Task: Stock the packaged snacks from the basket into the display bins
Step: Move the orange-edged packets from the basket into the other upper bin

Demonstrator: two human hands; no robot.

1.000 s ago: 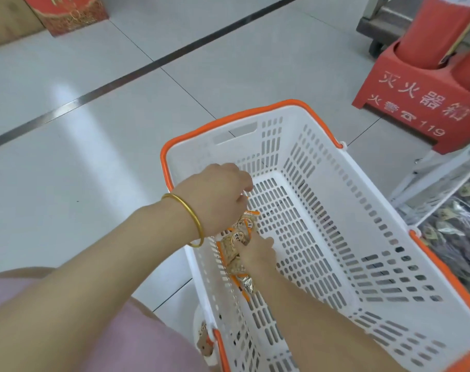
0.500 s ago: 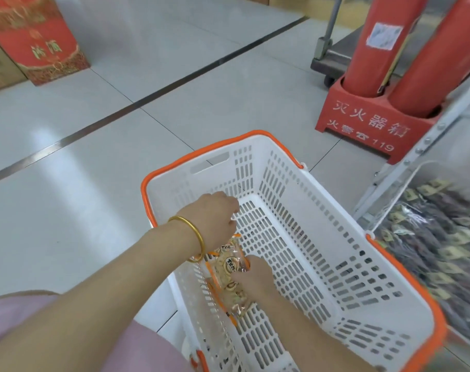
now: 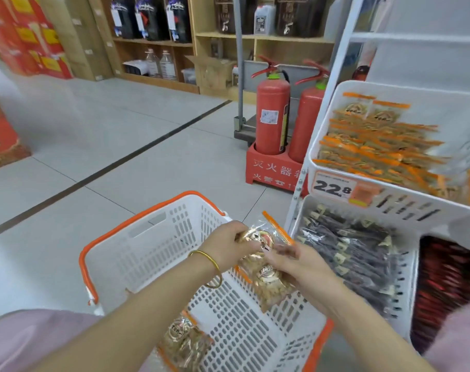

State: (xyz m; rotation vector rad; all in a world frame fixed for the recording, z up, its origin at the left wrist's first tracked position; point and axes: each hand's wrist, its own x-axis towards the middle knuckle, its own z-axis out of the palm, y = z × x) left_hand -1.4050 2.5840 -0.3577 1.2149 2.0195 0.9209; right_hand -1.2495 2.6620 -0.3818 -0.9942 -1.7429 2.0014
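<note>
Above the white basket (image 3: 148,253), the left grip (image 3: 226,247) and the right grip (image 3: 303,267) were both curled around the snack packets (image 3: 268,280), near the display bins (image 3: 430,108)

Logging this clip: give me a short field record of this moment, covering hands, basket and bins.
left hand: holds snack packets above the basket
right hand: grips the same packets
basket: white, orange rim; one more packet seems to lie inside
upper bin: orange-edged packets, price tag reading 22.8
lower bin: dark packets
background: two red fire extinguishers
</note>
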